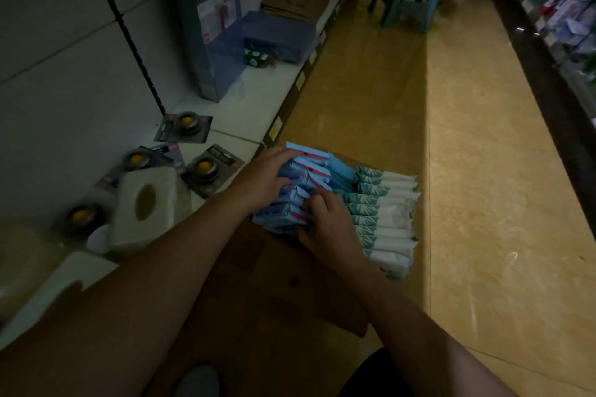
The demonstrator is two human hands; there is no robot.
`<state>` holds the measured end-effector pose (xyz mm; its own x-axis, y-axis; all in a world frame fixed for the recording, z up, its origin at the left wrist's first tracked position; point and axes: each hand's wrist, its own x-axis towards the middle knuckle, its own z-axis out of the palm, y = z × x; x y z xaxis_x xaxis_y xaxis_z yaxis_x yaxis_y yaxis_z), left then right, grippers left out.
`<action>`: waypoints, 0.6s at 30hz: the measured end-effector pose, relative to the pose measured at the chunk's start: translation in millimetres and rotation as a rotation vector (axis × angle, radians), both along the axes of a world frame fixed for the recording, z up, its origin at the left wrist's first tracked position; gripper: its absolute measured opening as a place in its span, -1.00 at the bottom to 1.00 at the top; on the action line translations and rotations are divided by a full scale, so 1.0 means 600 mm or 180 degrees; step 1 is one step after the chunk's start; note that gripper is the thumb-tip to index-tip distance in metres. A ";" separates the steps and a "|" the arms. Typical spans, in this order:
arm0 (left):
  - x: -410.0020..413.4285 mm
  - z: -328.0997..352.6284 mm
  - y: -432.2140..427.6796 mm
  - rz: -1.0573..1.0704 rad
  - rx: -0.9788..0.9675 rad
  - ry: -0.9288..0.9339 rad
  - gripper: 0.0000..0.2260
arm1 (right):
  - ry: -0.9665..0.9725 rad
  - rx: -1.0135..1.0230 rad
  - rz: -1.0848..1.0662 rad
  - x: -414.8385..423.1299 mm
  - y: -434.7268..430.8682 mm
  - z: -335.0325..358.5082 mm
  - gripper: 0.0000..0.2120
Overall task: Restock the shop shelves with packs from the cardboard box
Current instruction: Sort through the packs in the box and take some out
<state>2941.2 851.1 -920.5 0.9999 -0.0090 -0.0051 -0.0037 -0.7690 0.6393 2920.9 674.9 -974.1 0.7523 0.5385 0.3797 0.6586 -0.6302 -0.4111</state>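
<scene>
**Op:** Where are the packs?
**Log:** The blue packs (300, 190) stand on edge in a tight row in the cardboard box (290, 284). The box sits on the floor (467, 171), just beside the low shelf (242, 100). The green-and-white packs (383, 213) fill the next row, on your right. I see none of either kind on the shelf yet.

**Op:** Grips?
**Log:** Your left grip (264, 180) lies spread over the far end of the blue row, fingers nearly straight, pressing rather than clasping. Your right grip (325, 222) has its fingers curled in, pinching the near end of the same row. I cannot tell how many packs it has hold of.

**Op:** What could go wrong?
**Log:** My judgement:
1. If you lift a block squeezed only at its ends, the middle packs may sag and drop out. A weak squeeze on wrappers that look slick would cause it.
2. The shelf space nearest you already holds a tissue pack (145, 206) and carded items (203, 167). A block set down there could shove them back or topple.
3. The light is dim, so you may misjudge the shelf edge.
</scene>
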 end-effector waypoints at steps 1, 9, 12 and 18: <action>0.000 0.002 0.000 0.0023 -0.0005 -0.0023 -0.52 | 0.0027 0.0049 -0.0014 0.002 0.000 0.003 -0.62; 0.002 0.006 -0.004 0.0070 0.0038 -0.0122 -0.57 | 0.0215 -0.0207 -0.0128 0.004 0.002 0.003 -0.35; 0.002 0.008 -0.003 0.0042 0.0027 -0.0091 -0.56 | 0.0125 -0.0344 0.0221 0.015 -0.004 0.022 -0.41; -0.002 0.008 0.003 -0.0016 -0.0114 0.0057 -0.43 | 0.0262 0.0142 0.0789 -0.001 -0.054 0.055 -0.46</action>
